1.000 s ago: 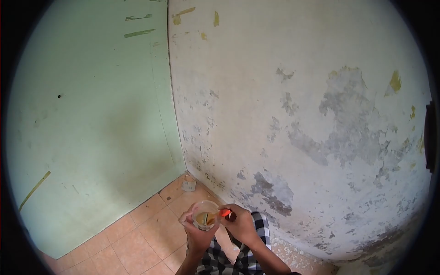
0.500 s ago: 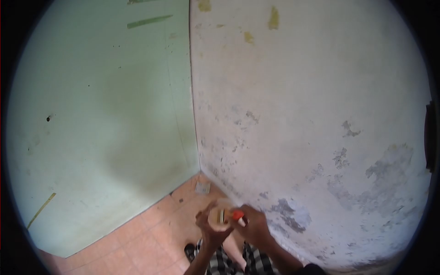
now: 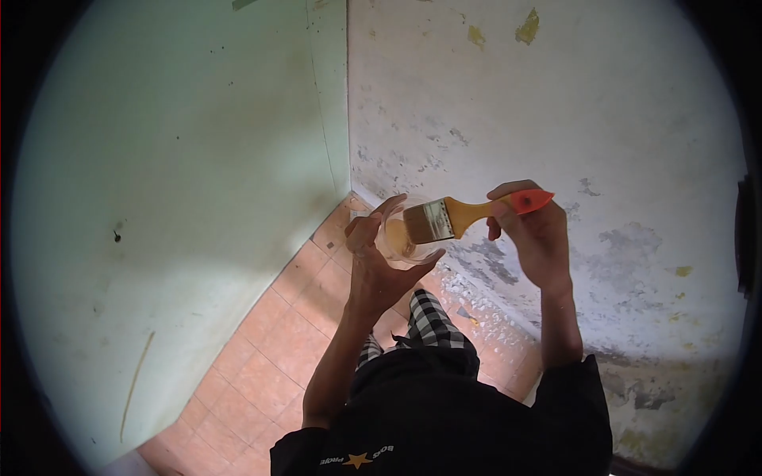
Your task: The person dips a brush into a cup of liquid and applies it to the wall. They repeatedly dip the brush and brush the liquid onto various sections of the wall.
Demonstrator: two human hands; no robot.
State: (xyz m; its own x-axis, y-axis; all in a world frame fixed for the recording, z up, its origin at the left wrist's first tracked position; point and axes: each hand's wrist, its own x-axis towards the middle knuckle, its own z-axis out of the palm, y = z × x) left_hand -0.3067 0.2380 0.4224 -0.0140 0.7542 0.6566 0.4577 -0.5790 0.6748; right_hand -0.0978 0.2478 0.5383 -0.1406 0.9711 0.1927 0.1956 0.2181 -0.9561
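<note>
My left hand [image 3: 381, 266] is wrapped round a clear plastic cup [image 3: 394, 252], seen from above with its mouth facing up. A paintbrush [image 3: 468, 214] with a yellow and red-orange handle is pinched by that handle in my right hand [image 3: 533, 234]. The brush lies nearly level, its brown bristles over the mouth of the cup and its metal band just right of the rim. What the cup holds is too unclear to tell.
A pale green wall [image 3: 198, 190] on the left meets a whitish wall [image 3: 508, 119] with peeling patches on the right. Below are orange floor tiles [image 3: 262, 349], with pale flakes [image 3: 496, 317] along the right wall's foot.
The view has tilted further down, showing my black shirt. The brush has come up out of the cup and now lies nearly level, with my right hand farther right.
</note>
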